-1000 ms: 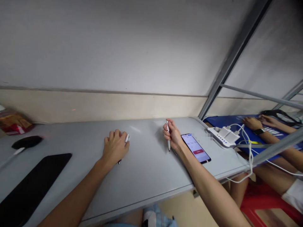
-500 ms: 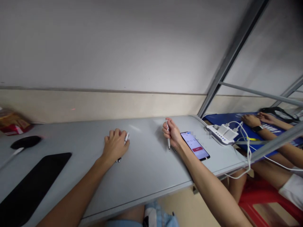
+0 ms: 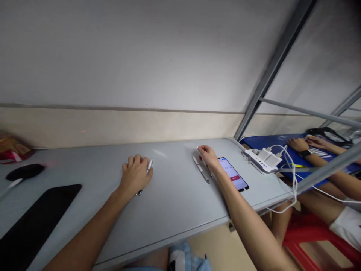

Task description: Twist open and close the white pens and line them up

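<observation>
My left hand [image 3: 135, 174] rests on the grey desk, palm down, its fingers curled over white pens [image 3: 150, 164]. Their metal tips stick out by the wrist, and the palm hides the rest. On the right, a white and grey pen [image 3: 201, 170] lies slanted on the desk, just left of my right hand [image 3: 208, 156]. The fingers of that hand are pinched together around another pen, whose white end shows at the fingertips and whose tip shows below the hand. A lit phone [image 3: 232, 175] lies beside the right wrist, partly covered by it.
A white power strip [image 3: 260, 161] with chargers and cables sits near a metal post [image 3: 254, 96]. Beyond it are a co-worker's hands [image 3: 299, 145] on a blue surface. At left lie a black flat object [image 3: 42, 222], a black oval object [image 3: 25, 172] and a red packet [image 3: 14, 148].
My right hand has let go of an upright pen, which now lies on the desk. It has closed on another pen close to the phone. My left hand stays in place.
</observation>
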Demonstrator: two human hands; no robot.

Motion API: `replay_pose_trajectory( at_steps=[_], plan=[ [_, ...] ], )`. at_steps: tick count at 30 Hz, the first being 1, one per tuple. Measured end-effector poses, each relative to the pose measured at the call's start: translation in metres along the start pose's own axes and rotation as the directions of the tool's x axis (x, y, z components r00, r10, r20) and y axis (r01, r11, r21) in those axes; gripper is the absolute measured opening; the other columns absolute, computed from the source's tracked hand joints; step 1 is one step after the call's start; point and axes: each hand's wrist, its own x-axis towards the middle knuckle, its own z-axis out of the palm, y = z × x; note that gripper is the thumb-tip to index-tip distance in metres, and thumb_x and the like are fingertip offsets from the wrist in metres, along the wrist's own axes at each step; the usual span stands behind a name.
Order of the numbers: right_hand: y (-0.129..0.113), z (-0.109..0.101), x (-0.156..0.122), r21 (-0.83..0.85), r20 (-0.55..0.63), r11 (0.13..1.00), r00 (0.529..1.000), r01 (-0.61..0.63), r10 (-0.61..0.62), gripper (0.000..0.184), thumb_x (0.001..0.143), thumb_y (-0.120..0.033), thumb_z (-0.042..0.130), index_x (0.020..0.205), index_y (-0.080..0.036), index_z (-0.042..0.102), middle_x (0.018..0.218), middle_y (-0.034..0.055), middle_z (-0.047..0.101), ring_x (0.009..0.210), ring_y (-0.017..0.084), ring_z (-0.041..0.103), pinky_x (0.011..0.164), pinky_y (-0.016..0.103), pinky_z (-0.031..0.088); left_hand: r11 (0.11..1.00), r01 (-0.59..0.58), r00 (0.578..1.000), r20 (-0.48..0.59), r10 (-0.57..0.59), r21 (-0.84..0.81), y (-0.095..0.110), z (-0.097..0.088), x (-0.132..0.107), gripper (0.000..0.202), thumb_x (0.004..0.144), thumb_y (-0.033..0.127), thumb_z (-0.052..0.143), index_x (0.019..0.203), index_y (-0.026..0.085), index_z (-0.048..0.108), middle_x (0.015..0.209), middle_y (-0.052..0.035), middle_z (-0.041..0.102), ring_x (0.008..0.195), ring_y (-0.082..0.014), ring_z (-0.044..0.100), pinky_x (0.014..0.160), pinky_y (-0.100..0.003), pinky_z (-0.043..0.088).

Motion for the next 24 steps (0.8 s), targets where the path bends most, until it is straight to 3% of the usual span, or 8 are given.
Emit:
replay_pose_trajectory(
  at_steps=[7, 11, 24],
  plan=[
    [0.0097, -0.0026, 0.0030, -0.314, -0.035, 0.949, 0.999, -0.013, 0.002, 0.016, 0.076, -0.024, 0.056, 0.072, -0.014, 0.069, 0.070, 0.0060, 0.067, 0.071, 0.018, 0.060, 0.066, 0.027, 0.040, 0.999, -0.030, 0.999, -0.029, 0.031, 0.025, 0.0000, 0.0019, -0.0017, 0.028, 0.087, 0.038, 0.042, 0.089, 0.017, 0.061, 0.107, -0.0139, 0.053, 0.102, -0.0307, 0.046, 0.077, -0.041, 0.038],
    [0.0094, -0.0023, 0.0015, -0.426, -0.036, 0.904, 0.999, -0.023, 0.009, 0.019, 0.074, -0.022, 0.060, 0.085, -0.014, 0.073, 0.075, 0.0080, 0.070, 0.071, 0.018, 0.062, 0.066, 0.026, 0.040, 0.999, -0.042, 0.999, -0.031, 0.043, 0.029, 0.0017, 0.0005, -0.0025, 0.028, 0.087, 0.039, 0.043, 0.087, 0.017, 0.061, 0.106, -0.0137, 0.054, 0.103, -0.0307, 0.046, 0.077, -0.040, 0.038],
    [0.0095, -0.0001, 0.0011, -0.572, -0.028, 0.819, 0.999, -0.039, 0.027, 0.019, 0.077, -0.020, 0.058, 0.080, -0.013, 0.075, 0.077, 0.0145, 0.072, 0.071, 0.020, 0.065, 0.063, 0.026, 0.041, 0.998, -0.050, 0.999, 0.021, 0.050, 0.030, 0.0040, -0.0042, -0.0035, 0.031, 0.089, 0.040, 0.041, 0.084, 0.018, 0.062, 0.098, -0.0143, 0.058, 0.104, -0.0328, 0.046, 0.077, -0.042, 0.038]
  ],
)
